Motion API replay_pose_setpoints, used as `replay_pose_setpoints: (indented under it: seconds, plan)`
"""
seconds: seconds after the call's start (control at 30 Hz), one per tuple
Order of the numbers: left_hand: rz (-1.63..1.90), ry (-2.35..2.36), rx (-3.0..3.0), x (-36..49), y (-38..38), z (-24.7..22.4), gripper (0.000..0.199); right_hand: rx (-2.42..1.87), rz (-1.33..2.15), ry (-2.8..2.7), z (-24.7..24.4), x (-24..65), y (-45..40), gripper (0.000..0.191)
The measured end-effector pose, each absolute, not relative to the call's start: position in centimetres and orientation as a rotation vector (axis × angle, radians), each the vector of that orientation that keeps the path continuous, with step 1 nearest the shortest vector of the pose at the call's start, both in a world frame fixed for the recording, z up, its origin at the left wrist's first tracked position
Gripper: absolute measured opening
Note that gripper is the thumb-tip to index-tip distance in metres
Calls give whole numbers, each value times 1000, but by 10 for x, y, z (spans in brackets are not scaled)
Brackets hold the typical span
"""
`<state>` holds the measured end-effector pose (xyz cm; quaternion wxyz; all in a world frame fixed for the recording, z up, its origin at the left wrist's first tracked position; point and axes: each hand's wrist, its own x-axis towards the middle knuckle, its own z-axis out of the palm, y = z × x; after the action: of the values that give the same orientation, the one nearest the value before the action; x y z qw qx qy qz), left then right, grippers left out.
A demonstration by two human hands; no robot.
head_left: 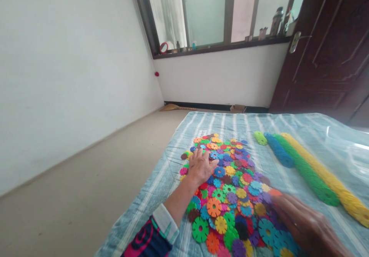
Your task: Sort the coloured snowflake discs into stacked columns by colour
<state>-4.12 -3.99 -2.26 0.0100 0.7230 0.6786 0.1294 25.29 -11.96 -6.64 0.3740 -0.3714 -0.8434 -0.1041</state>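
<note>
My left hand (pixel 200 166) lies palm down on a spread of colourful notched plastic discs (pixel 230 170), fingers stretched and thumb apart. At the pile's right edge my right hand (pixel 305 220) is smeared by motion, its fingers extended. An orange disc (pixel 275 192) shows right by those fingertips. To the right lie discs stacked into rows: a long yellow row (pixel 325 172), a long green row (pixel 307 170) and a shorter blue row (pixel 279 151). A short light-green stack (pixel 260 138) sits at their far left end.
A blue striped cloth (pixel 178 161) covers the surface beneath. Clear plastic containers (pixel 359 157) stand at its right. Bare floor (pixel 86 195) and a white wall lie left. Behind are a window sill with small items and a dark red door (pixel 325 57).
</note>
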Motion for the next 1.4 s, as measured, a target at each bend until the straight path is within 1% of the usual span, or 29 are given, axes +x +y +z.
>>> replay_pose_setpoints:
  seconds: [0.13, 0.3, 0.43, 0.53, 0.6, 0.7, 0.8, 1.0, 1.2, 1.33, 1.4]
  plan:
    - [258, 1966, 2295, -29, -38, -25, 57, -945, -282, -2162, -65, 252, -118, 25]
    - [229, 1796, 2380, -14, -53, -29, 66, -893, -311, -2176, -63, 253, -116, 25]
    - [227, 1738, 2426, -10, -58, -23, 64, -867, -352, -2160, -64, 254, -114, 25]
    - [253, 1668, 2478, -14, -52, -18, 57, -889, -310, -2184, -62, 254, -115, 27]
    - [295, 1763, 2462, -21, -44, -17, 54, -902, -274, -2197, -59, 253, -115, 28]
    - [284, 2072, 2301, -37, -29, -20, 57, -918, -231, -2211, -56, 251, -116, 27]
    - [219, 2108, 2266, -46, -25, -25, 59, -913, -211, -2206, -56, 249, -116, 25]
    - [253, 1848, 2423, -32, -37, -29, 50, -911, -190, -2188, -57, 250, -116, 22]
    - [429, 1800, 2436, -44, -27, -30, 25, -950, -163, -2145, -67, 251, -116, 20]
    - [497, 1738, 2453, -57, -20, -31, 27, -978, -157, -2123, -74, 250, -116, 19]
    - [508, 1716, 2492, -58, -19, -32, 24, -1000, -133, -2130, -75, 249, -116, 20]
